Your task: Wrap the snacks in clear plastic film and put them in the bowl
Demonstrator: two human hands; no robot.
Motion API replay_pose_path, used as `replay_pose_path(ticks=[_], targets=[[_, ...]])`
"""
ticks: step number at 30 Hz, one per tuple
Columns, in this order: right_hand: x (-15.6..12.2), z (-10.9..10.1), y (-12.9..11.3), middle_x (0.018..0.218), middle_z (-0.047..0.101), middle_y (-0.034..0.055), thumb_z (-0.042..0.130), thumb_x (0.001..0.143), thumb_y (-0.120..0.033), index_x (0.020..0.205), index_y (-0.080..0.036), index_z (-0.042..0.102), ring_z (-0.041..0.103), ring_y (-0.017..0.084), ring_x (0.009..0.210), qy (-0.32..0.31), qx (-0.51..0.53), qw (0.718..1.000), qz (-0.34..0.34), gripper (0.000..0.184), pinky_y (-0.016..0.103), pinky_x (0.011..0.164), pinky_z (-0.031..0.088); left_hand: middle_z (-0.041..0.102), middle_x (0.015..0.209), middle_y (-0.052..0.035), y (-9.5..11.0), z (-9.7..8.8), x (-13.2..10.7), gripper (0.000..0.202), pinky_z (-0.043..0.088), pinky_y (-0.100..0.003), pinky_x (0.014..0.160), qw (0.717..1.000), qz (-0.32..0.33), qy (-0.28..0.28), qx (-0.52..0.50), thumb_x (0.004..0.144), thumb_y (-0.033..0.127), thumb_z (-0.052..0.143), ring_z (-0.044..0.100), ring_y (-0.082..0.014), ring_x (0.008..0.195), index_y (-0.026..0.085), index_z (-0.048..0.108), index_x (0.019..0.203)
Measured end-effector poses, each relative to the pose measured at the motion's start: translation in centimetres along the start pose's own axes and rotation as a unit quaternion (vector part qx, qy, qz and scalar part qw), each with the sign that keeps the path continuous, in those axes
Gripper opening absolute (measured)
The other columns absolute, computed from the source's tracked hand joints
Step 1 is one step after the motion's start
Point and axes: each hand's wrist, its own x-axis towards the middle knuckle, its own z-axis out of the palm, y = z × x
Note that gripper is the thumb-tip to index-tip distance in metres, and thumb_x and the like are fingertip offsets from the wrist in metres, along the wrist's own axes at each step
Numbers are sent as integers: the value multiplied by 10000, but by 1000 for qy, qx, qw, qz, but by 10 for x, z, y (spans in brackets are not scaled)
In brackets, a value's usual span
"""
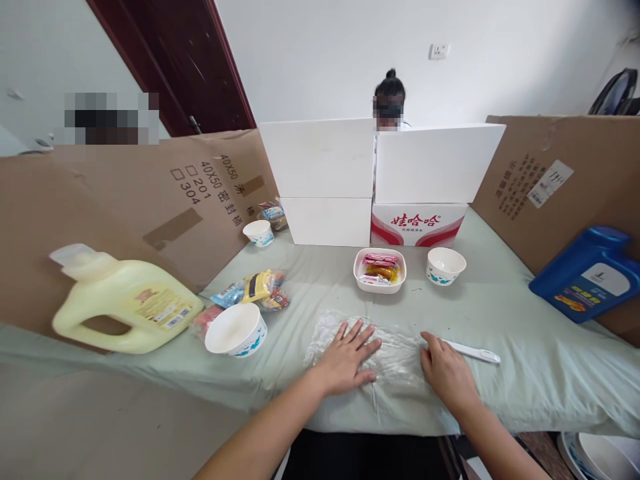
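A clear plastic bag lies flattened and wrinkled on the cloth near the table's front edge. My left hand rests flat on it, palm down with fingers spread. At the bag's right edge, my right hand is curled, thumb and forefinger closed on the plastic. Just beyond the right hand lies a white plastic utensil with a long handle; its other end is hidden behind the fingers. Farther back stands a small white tray with several wrapped snacks in it.
White paper bowls stand at right, front left and back left. Packaged snacks lie at left. A yellow jug and blue bottle flank the table. White boxes and cardboard wall it; people are behind.
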Motion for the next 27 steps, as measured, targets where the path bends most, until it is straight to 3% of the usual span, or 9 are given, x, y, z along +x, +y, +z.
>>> replay_pose_path(ticks=[3,6,10,12,14,17,20,22,27], targets=[[11,-15,3,929,673,117,369,904,-202,1094,-160,607,620,267,868,17,-19,1000,6,308,403,785,474,201,1582,-49,1,5,-1,691,72,-604,1142,999,-27,-46,-5,894,581,497,80,-331,1460,318,261,1489],[22,-24,-16,1083,657,127,387,930,-248,1122,-172,623,580,276,1029,10,6,999,-42,314,434,919,426,179,1587,-47,3,8,-2,682,57,-623,1137,999,-29,-43,-9,907,579,474,58,-340,1460,319,244,1495],[21,-8,-47,1439,461,121,420,929,-454,1386,-185,469,370,298,1342,-118,45,978,-166,533,488,1091,270,185,1586,-32,2,9,-3,702,62,-602,1148,999,-26,-28,-8,896,590,490,64,-325,1463,339,228,1497],[15,5,-48,1524,331,121,396,906,-585,1469,-187,346,245,310,1414,-164,39,970,-176,692,512,1117,212,186,1586,-34,-7,7,-10,735,84,-577,1157,999,-38,-31,-1,868,606,528,78,-317,1463,340,245,1492],[8,13,-41,1551,266,116,362,895,-648,1498,-195,275,174,311,1438,-169,30,972,-162,759,523,1127,183,201,1582,-54,-23,3,-23,746,119,-560,1157,997,-67,-28,12,855,619,539,111,-315,1459,321,275,1485],[0,11,-27,1547,270,132,384,873,-677,1504,-187,256,161,331,1439,-145,27,976,-158,809,553,1122,179,250,1561,-115,-46,-7,-53,730,196,-569,1135,992,-118,21,36,862,608,531,175,-343,1441,253,335,1469],[-10,-7,-18,1536,297,140,491,816,-689,1491,-193,295,185,362,1427,-124,48,970,-204,860,576,1115,194,385,1482,-144,-53,-14,-83,648,280,-565,1108,989,-100,99,42,834,524,605,285,-366,1390,208,464,1382],[-21,-19,-13,1509,357,116,578,794,-635,1449,-233,374,261,354,1400,-116,68,963,-235,795,551,1108,245,500,1379,-128,-49,-15,-96,532,347,-528,1089,991,-56,118,25,798,402,660,389,-344,1326,208,547,1280],[-48,-32,-4,1129,653,60,501,930,-274,1138,-269,610,588,222,1066,-88,114,966,-214,234,394,923,467,632,1192,-88,-38,-8,-104,317,460,-446,1020,994,8,105,-15,824,165,580,528,-268,1206,209,606,1137]])
